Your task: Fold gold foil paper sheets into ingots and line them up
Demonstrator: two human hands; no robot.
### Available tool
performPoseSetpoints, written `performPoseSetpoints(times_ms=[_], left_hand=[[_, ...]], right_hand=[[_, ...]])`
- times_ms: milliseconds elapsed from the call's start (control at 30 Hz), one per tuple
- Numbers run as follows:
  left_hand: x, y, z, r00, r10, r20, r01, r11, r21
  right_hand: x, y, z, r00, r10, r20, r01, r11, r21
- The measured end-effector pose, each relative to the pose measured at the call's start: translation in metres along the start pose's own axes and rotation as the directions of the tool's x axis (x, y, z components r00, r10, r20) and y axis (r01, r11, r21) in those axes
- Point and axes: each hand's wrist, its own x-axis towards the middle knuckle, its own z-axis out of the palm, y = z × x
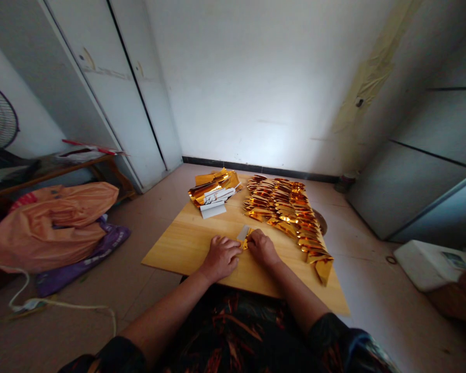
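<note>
A small piece of gold foil paper [245, 243], its pale grey back partly showing, lies on the wooden board in front of me. My left hand [220, 258] holds its left edge, fingers bent and pressed together against the board. From the other side my right hand [262, 247] pinches it with closed fingers. Rows of folded gold foil pieces [274, 202] stand packed together at the right of the board [178, 243]. Loose gold foil sheets [213, 181] lie at the back left, with several white-backed sheets [213, 209] in front of them.
A pale wall [256, 103] rises behind the board. Cabinets [112, 77] stand at the left, near an orange bag [54, 212], a purple bag [85, 259] and a white cord [81, 306] on the floor. At the right are a grey fridge-like unit [423, 171] and a white box [427, 264].
</note>
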Motion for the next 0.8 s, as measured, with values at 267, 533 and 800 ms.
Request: performPoseSetpoints(times_ms=[267,533,800], left_hand=[[0.001,0.002,0.002,0.999,0.004,-0.034,-0.003,1.000,0.027],[0.013,0.010,0.005,0.999,0.000,-0.054,0.005,0.997,0.082],[0.025,0.014,0.011,0.996,-0.066,-0.067,0.076,0.983,0.167]], right_hand=[[0.004,0.005,0.002,1.000,0.011,0.018,-0.012,0.999,0.049],[0.005,0.009,-0.006,0.996,-0.088,0.034,0.087,0.996,0.011],[-0.010,-0.009,-0.018,0.991,-0.131,0.039,0.137,0.959,-0.248]])
